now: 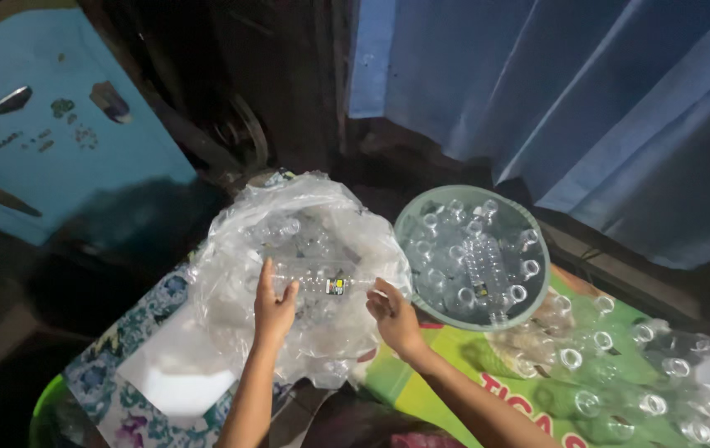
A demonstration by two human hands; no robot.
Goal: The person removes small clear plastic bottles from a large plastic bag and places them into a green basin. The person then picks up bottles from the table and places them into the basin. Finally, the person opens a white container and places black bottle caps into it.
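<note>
The left hand (274,309) and the right hand (395,319) hold a clear, empty plastic bottle (322,284) lying on its side between them, above a large, crinkled transparent plastic bag (230,249). The left hand's fingers (267,278) are curled around the bottle's base end, with the thumb up against its side. The right hand's fingers (381,292) are half open and bent toward the bottle's neck end; whether they pinch it or only touch it cannot be told. A small dark label patch sits near the middle of the bottle.

The bag lies open at the centre of the view and holds more clear bottles, which show dimly through the plastic. At 3 o'clock from the bag, just beside it, is a round, pale green plastic basket (529,217), with clear bottles inside, most upright with their open mouths showing and a few on their sides. At 4 o'clock from the basket, a loose group of clear plastic bottles (612,365) lies on a green and yellow printed sheet (438,373).

Under the bag's 8 o'clock edge is a blue floral cloth (135,323), with a white sheet (174,383) on it. A blue curtain (587,99) hangs at 1 o'clock, and a turquoise wall panel (65,158) stands at 10 o'clock.
</note>
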